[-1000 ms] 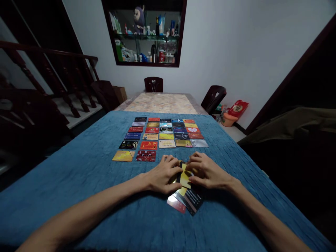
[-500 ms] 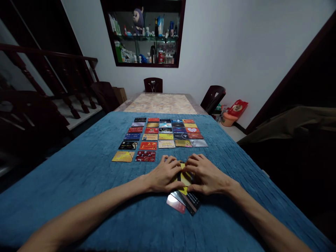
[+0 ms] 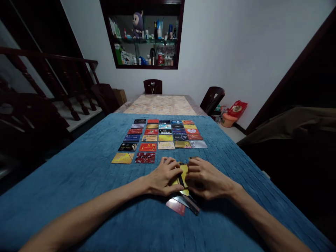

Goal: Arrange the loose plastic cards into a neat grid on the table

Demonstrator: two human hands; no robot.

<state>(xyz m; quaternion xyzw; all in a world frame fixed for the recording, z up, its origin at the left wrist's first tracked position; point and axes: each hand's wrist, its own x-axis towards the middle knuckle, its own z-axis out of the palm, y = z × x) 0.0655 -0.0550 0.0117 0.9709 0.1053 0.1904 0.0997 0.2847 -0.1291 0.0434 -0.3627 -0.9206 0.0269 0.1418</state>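
My left hand [image 3: 168, 176] lies over the left side of a small loose pile of plastic cards, fingers curled and holding down a yellow card [image 3: 184, 170] with a dark stripe. Close by on the right, my right hand [image 3: 208, 178] is closed, fingertips pinched at the pile's right side. A dark card edge [image 3: 194, 158] pokes out beyond its knuckles; most of that card is hidden. From under the hands, toward me, stick out a dark striped card [image 3: 193, 204] and a pinkish-red card [image 3: 175, 206].
Rows of colourful cards lie face up farther off, among them a gold card [image 3: 123, 158] and a dark red card [image 3: 145, 158] in the nearest row. A blue cloth [image 3: 86, 164] covers this part of the table; bare patterned tabletop [image 3: 162, 104] and chairs lie beyond.
My right hand has shifted slightly right and its fingers have drawn together, with a dark card edge now showing past it. The dark striped card has tilted. My left hand stays nearly still.
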